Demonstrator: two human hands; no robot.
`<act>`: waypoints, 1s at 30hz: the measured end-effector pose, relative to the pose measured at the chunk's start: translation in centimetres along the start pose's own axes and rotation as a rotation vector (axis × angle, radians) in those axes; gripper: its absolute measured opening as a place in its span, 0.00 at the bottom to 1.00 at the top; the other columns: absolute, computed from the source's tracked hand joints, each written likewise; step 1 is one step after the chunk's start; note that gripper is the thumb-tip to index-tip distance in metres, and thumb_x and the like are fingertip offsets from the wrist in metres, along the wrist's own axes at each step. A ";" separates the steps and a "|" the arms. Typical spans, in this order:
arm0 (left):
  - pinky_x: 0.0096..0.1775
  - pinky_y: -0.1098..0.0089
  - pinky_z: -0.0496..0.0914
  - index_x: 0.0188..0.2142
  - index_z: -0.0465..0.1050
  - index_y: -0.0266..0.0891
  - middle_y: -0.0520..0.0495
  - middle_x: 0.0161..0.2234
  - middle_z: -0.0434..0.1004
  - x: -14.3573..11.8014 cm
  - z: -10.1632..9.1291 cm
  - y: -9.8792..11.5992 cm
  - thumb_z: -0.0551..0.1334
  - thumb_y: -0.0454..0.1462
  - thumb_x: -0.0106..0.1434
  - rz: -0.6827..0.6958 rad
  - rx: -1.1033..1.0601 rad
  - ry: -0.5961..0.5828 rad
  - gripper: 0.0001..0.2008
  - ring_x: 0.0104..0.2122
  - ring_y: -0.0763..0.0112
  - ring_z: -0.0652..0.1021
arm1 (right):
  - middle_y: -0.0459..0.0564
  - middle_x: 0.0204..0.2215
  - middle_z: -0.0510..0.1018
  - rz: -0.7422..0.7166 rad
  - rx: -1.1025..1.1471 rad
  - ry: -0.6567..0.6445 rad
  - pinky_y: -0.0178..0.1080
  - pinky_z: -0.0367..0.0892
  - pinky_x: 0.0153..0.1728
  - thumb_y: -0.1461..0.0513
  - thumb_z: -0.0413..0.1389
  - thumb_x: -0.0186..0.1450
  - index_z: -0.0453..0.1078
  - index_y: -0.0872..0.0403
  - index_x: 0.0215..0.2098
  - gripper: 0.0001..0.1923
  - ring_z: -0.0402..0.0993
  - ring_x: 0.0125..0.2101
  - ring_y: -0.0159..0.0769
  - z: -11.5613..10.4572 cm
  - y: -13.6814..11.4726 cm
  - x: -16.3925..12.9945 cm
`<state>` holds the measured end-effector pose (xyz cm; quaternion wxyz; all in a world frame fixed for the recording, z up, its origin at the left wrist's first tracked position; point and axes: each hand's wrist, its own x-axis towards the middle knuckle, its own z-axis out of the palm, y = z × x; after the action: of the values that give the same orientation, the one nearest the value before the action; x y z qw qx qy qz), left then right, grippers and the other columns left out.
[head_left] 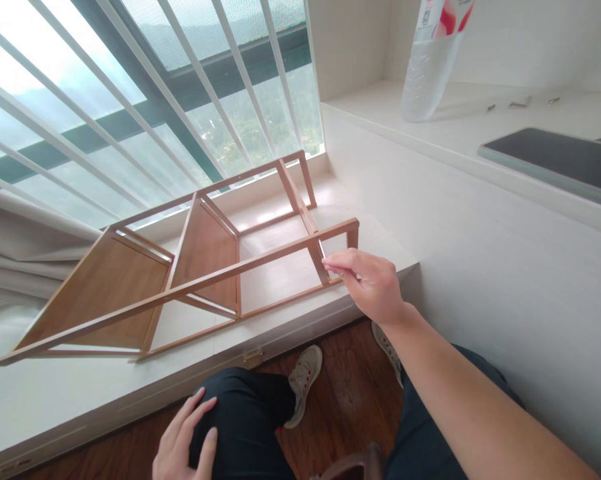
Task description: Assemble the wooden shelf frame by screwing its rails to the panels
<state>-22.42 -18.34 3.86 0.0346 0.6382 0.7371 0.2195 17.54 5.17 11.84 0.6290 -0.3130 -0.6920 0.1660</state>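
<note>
A wooden shelf rack [200, 267] lies on its side on the white window ledge [80, 393]. My right hand [370, 283] is at its right end, fingers pinched on a small thin metal tool [322, 250] that touches a crossbar joint of the frame. My left hand [185, 440] rests flat on my left knee, fingers apart, holding nothing.
A clear plastic bottle [430, 60] stands on the upper white shelf, with a dark tablet [555, 160] and a few small screws [520, 103] nearby. Window bars and a curtain [25, 253] are behind the rack. My shoes [303, 380] are on the wooden floor.
</note>
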 end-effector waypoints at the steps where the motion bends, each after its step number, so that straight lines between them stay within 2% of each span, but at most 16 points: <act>1: 0.66 0.45 0.68 0.56 0.77 0.52 0.47 0.65 0.75 0.0 0.0 0.0 0.60 0.49 0.70 0.001 0.001 0.004 0.18 0.63 0.49 0.75 | 0.47 0.37 0.88 -0.021 -0.001 -0.004 0.39 0.82 0.42 0.63 0.58 0.75 0.81 0.47 0.42 0.09 0.86 0.38 0.37 -0.1 0.1 0.1; 6: 0.64 0.45 0.69 0.55 0.77 0.52 0.47 0.64 0.76 0.0 0.1 0.2 0.59 0.49 0.70 0.017 0.000 0.035 0.17 0.62 0.49 0.76 | 0.47 0.37 0.88 -0.050 -0.052 -0.009 0.41 0.81 0.44 0.63 0.58 0.75 0.81 0.47 0.41 0.08 0.86 0.38 0.38 -0.8 0.4 0.5; 10: 0.65 0.45 0.69 0.55 0.77 0.52 0.47 0.65 0.76 0.0 0.1 0.2 0.60 0.49 0.70 0.005 0.001 0.018 0.18 0.63 0.49 0.76 | 0.48 0.36 0.87 -0.070 -0.089 0.020 0.41 0.80 0.44 0.62 0.61 0.74 0.80 0.48 0.41 0.05 0.85 0.37 0.38 -0.8 0.5 0.5; 13: 0.65 0.46 0.68 0.54 0.78 0.51 0.46 0.64 0.76 0.1 0.0 0.3 0.60 0.50 0.70 -0.005 -0.002 0.018 0.18 0.63 0.49 0.76 | 0.48 0.34 0.86 -0.056 -0.116 0.057 0.39 0.78 0.38 0.60 0.63 0.73 0.79 0.48 0.38 0.04 0.83 0.34 0.37 -0.6 0.5 0.5; 18: 0.66 0.47 0.68 0.54 0.79 0.50 0.46 0.64 0.77 0.1 0.1 0.3 0.59 0.51 0.69 -0.017 0.001 0.028 0.19 0.62 0.50 0.76 | 0.47 0.29 0.84 0.021 -0.110 0.091 0.37 0.72 0.29 0.58 0.63 0.72 0.76 0.51 0.32 0.10 0.78 0.28 0.34 -0.2 0.1 0.4; 21: 0.66 0.48 0.68 0.53 0.79 0.49 0.46 0.63 0.77 0.1 0.2 0.3 0.59 0.51 0.69 -0.020 0.006 0.040 0.19 0.62 0.51 0.77 | 0.46 0.24 0.80 0.165 -0.037 0.093 0.36 0.70 0.28 0.56 0.63 0.71 0.75 0.52 0.28 0.15 0.74 0.24 0.32 0.2 -0.3 0.2; 27: 0.65 0.47 0.70 0.54 0.79 0.51 0.47 0.64 0.77 0.0 0.3 -0.1 0.59 0.51 0.69 0.010 0.032 0.041 0.19 0.62 0.51 0.77 | 0.48 0.22 0.82 0.658 0.378 0.104 0.36 0.72 0.26 0.48 0.67 0.66 0.80 0.53 0.28 0.19 0.76 0.23 0.33 1.9 -1.3 -0.4; 30: 0.64 0.48 0.70 0.56 0.78 0.51 0.46 0.65 0.76 0.0 0.1 -0.3 0.60 0.50 0.70 0.029 0.047 0.017 0.19 0.62 0.51 0.77 | 0.50 0.25 0.84 0.763 0.557 0.096 0.34 0.71 0.23 0.48 0.68 0.65 0.81 0.54 0.28 0.19 0.76 0.22 0.32 2.9 -1.6 -0.4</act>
<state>-22.64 -18.40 3.71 0.0099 0.6476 0.7330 0.2079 14.36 4.18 12.09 0.6143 -0.3715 -0.4272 0.5496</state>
